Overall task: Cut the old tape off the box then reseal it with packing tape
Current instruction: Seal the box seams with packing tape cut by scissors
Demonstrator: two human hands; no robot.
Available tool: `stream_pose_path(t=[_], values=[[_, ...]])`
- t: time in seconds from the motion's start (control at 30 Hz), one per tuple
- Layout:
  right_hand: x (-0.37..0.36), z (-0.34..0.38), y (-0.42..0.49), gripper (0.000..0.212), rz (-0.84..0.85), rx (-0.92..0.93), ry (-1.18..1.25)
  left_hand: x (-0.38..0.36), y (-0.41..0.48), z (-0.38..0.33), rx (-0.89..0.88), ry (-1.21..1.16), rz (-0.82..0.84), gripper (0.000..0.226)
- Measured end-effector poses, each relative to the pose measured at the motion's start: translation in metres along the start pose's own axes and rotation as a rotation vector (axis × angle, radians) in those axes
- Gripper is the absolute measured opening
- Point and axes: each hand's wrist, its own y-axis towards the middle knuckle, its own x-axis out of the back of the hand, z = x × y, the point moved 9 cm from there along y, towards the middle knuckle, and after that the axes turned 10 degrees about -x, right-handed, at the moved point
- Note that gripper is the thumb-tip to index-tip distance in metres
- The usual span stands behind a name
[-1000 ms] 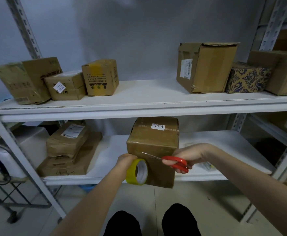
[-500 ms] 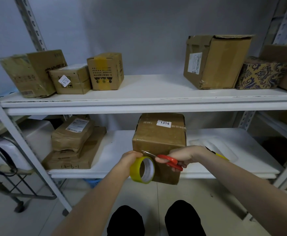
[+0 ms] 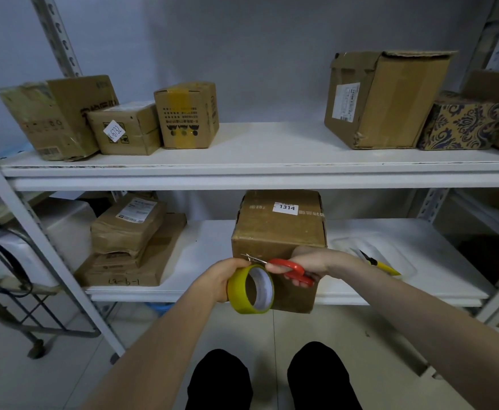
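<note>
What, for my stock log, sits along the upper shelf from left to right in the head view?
In order: crumpled taped box → K6732 box → yellow-taped box → big labelled box → patterned box.

Matt brown cardboard on the box (image 3: 274, 235), white paper label (image 3: 285, 208) at its twelve o'clock. Down at its seven o'clock the tape roll (image 3: 237, 294) gleams, glossy yellow plastic, and the scissors (image 3: 294, 267) show smooth red plastic handles, bare metal blades.
</note>
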Motion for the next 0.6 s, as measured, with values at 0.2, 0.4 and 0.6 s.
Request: stream_pose_path(t=[0.2,0.4,0.6], values=[[0.011,0.002,-0.001,0.053,-0.108,-0.028,-0.035,0.001,-0.008,-0.007,0.026,0.06,-0.016,0.013],[0.014,0.008,-0.003,0.05,-0.121,0.046,-0.084,0.007,-0.009,-0.015,0.021,0.179,-0.043,0.007],[0.004,0.007,-0.007,0.05,-0.006,0.052,-0.261,0.028,-0.002,-0.027,-0.034,0.779,-0.135,0.043]])
